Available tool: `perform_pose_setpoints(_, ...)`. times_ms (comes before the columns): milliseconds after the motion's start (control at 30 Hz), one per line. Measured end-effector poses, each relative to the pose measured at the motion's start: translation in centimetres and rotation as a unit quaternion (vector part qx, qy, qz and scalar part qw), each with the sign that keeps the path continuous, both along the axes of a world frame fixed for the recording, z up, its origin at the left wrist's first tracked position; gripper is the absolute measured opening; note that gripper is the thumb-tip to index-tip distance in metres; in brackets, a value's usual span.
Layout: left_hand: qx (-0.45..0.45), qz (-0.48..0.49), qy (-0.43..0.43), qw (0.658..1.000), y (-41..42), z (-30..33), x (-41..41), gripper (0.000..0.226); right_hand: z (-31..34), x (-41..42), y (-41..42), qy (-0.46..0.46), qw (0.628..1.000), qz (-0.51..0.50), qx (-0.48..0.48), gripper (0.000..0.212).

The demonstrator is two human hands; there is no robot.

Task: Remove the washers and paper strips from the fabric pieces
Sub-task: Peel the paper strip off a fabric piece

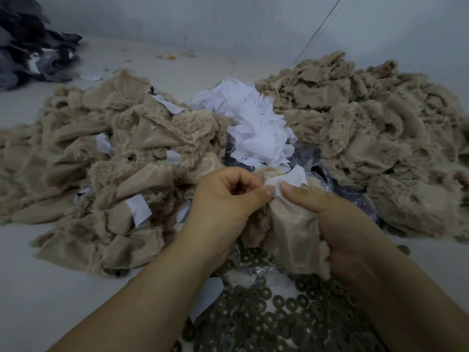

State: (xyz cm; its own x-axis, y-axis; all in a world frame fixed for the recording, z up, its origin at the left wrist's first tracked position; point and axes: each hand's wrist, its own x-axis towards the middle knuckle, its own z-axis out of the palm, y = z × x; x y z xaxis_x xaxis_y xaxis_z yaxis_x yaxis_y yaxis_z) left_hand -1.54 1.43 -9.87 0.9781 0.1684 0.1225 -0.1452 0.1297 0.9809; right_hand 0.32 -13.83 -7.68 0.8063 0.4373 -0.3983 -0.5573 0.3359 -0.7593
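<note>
Both hands hold one beige furry fabric piece [291, 229] in front of me. My left hand [223, 201] pinches the white paper strip [289, 180] at the top of the piece between thumb and fingers. My right hand [340, 224] grips the fabric, its thumb pressing on the strip's lower edge. No washer shows on this piece. Several dark round washers [279, 308] lie in a heap just below my hands.
A pile of beige fabric with white strips [114, 174] lies at the left. Another beige pile [380, 138] lies at the right. A heap of loose white paper strips [251, 125] sits behind my hands. Dark grey cloth [33, 47] is at the far left.
</note>
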Motion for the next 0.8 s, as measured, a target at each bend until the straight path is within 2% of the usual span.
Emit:
perform_pose_setpoints(233,-0.027,-0.014,0.036,0.999,-0.1,0.2,-0.1,0.011,0.1,0.0,-0.3,-0.033,0.999,-0.001,-0.028,0.034)
perform_pose_setpoints(467,-0.078,-0.04,0.066,0.994,0.1,0.8,-0.2,0.034,-0.1,0.4,-0.4,-0.028,0.998,0.061,-0.015,0.032)
perform_pose_setpoints(600,-0.094,-0.044,0.059,0.993,0.1,0.8,0.0,0.027,0.3,0.4,-0.8,-0.007,0.997,0.08,-0.008,0.032)
perform_pose_setpoints(667,-0.095,-0.046,0.06,0.993,0.3,0.8,0.0,0.026,0.8,0.7,-1.3,-0.048,0.992,0.085,-0.081,0.035)
perform_pose_setpoints(700,-0.093,-0.048,0.062,0.993,0.4,0.8,0.1,0.027,1.1,0.9,-1.8,-0.103,0.976,0.082,-0.172,0.039)
perform_pose_setpoints(733,-0.091,-0.05,0.064,0.993,0.5,0.9,0.2,0.027,1.8,1.0,-2.4,-0.174,0.941,0.081,-0.279,0.045)
perform_pose_setpoints(800,-0.089,-0.052,0.067,0.992,0.8,1.0,0.3,0.027,3.2,1.0,-4.0,-0.286,0.83,0.12,-0.463,0.049)
